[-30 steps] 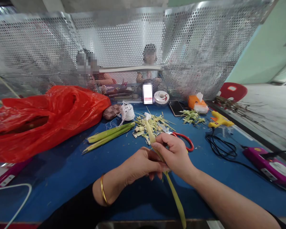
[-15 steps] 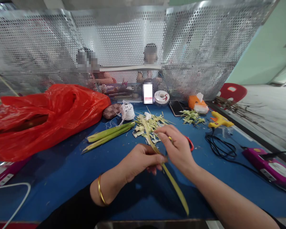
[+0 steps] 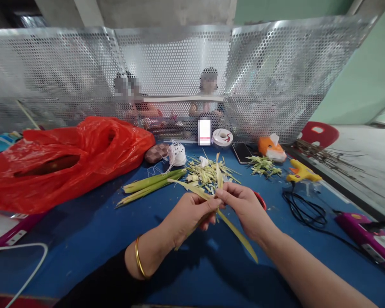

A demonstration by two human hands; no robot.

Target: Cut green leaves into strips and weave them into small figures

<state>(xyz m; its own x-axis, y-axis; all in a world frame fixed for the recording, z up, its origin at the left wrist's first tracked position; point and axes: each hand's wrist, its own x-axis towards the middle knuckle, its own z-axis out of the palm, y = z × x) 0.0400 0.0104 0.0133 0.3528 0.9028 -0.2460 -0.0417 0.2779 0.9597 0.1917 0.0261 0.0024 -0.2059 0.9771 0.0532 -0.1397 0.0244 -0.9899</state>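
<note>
Two pale green-yellow leaf strips cross between my hands over the blue table. My left hand [image 3: 197,211] pinches them at the crossing, thumb on top. One leaf strip [image 3: 239,235] runs from there down to the right. My right hand [image 3: 244,207] is closed, thumb and forefinger pinching the other leaf strip [image 3: 219,171], which stands up beside the fingertips. Both hands' fingertips meet at the crossing and partly hide it. Behind them lies a heap of leaf scraps [image 3: 200,173]. A red curved handle [image 3: 261,200] shows behind my right hand; the rest of it is hidden.
Left are a red plastic bag [image 3: 115,149], green leaf stalks [image 3: 154,186] and white string [image 3: 177,155]. Behind stand a lit phone [image 3: 204,131] and a ribbon roll [image 3: 222,138]. Right are a dark phone [image 3: 242,153], yellow glue gun [image 3: 303,172] and purple power strip [image 3: 368,237]. People sit beyond the perforated screen.
The strips now cross, with one end upright at my right fingertips and another pointing left. My right hand has come down against my left. The whole view has shifted slightly.
</note>
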